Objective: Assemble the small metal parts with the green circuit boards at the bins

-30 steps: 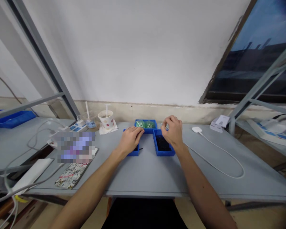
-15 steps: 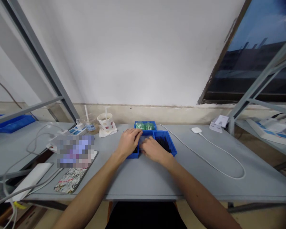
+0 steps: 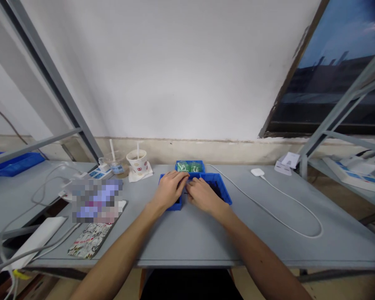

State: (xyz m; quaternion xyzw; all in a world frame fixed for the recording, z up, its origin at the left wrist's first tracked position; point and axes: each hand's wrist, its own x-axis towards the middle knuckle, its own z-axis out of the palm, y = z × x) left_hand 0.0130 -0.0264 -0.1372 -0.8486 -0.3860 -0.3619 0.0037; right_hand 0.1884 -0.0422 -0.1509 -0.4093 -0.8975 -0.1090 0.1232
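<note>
My left hand (image 3: 170, 189) is over the left blue bin (image 3: 175, 206), fingers bent and pressed together. Facing it, my right hand (image 3: 203, 195) has its fingers curled in a pinch beside the right blue bin (image 3: 226, 194). The fingertips of both hands nearly meet. Whatever they hold is too small or hidden to name. A thin dark piece (image 3: 186, 193) shows near the right fingertips. Dark small parts (image 3: 218, 188) lie in the right bin. Behind the hands, a third blue bin (image 3: 189, 161) holds green packets (image 3: 189, 167).
On the left are a paper cup (image 3: 138, 163) with a straw, a plastic cup (image 3: 118, 166), a patterned flat item (image 3: 89, 241) and power strips with cables. To the right, a white charger (image 3: 257, 172) trails a cable (image 3: 303, 208) across the grey table (image 3: 190, 246).
My right hand's fingers have risen slightly and drawn closer to the left fingertips. The left hand stays nearly in place. The view has shifted a little.
</note>
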